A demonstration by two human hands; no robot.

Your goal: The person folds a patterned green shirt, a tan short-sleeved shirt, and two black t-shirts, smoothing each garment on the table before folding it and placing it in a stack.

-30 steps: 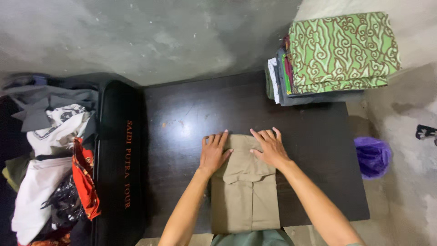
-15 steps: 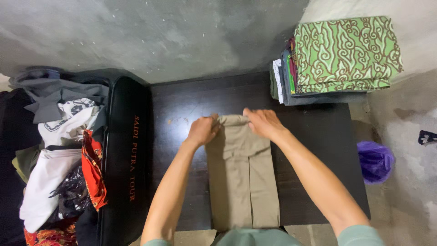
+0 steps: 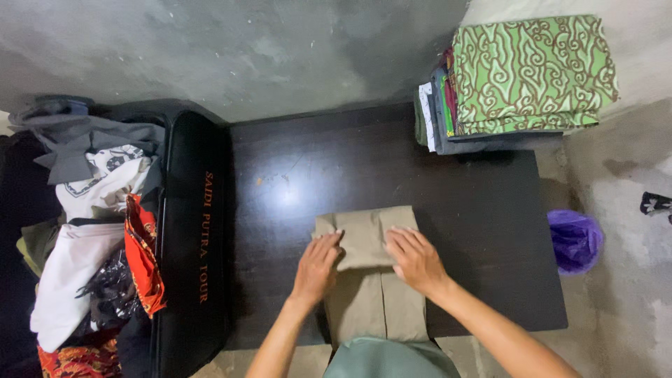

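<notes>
Flat, open-fingered grip: both hands (image 3: 367, 262) press khaki trousers (image 3: 369, 280), long axis running toward the wearer.

Two bare forearms end in the left hand (image 3: 316, 269) and right hand (image 3: 416, 259), without rings, watches or bracelets. A pale grey-green soft cloth garment (image 3: 381, 359) covers the near body.

Two bare forearms reach in from the near edge; left hand (image 3: 318, 265) and right hand (image 3: 414, 257) lie palms down, side by side, fingers spread
</notes>
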